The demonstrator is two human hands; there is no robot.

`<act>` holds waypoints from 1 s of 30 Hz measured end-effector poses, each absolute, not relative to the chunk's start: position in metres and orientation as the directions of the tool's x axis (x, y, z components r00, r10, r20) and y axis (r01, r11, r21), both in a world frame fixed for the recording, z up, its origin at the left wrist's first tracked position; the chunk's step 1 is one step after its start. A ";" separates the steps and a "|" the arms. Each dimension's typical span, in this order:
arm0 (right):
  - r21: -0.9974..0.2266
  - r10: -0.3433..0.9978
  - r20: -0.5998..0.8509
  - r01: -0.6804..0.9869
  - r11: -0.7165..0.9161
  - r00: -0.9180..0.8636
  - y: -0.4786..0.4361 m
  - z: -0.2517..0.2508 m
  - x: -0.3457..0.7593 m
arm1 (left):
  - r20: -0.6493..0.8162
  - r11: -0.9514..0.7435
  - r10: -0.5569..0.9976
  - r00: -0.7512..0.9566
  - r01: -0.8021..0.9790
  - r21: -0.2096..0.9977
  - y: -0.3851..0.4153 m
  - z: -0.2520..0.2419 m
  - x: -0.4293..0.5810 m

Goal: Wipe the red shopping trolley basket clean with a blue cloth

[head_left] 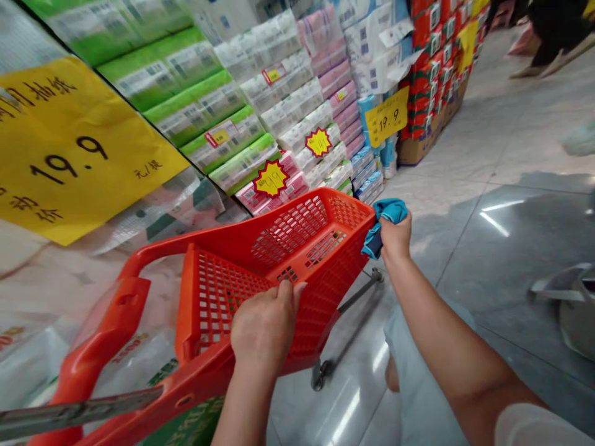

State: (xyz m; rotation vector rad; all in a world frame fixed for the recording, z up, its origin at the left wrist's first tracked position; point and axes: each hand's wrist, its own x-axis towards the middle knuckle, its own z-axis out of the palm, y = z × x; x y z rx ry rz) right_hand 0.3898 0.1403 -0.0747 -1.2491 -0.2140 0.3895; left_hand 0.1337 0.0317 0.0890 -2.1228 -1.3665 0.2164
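Observation:
An orange plastic shopping cart (218, 291) stands in front of me, its mesh basket holding nothing that I can see. My left hand (264, 325) is closed over the basket's near side rim, fingers curled inside. My right hand (395, 235) is closed on a blue cloth (388, 214) and presses it against the basket's far right corner. The cart's orange handle (100, 347) is at the lower left, and a wheel (320, 375) shows under the basket.
Stacked packs of tissue paper (260, 93) fill the left and back, with yellow price signs (69, 148) reading 19.9. Red boxes (437, 43) are stacked at the back right. Glossy grey floor tiles (493, 204) spread to the right. Another person (553, 31) stands far off.

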 end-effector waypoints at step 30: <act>-0.834 0.574 0.401 0.544 -0.093 0.714 0.037 -0.040 0.427 | 0.404 -0.571 0.509 0.760 0.650 -0.502 0.034 0.087 0.100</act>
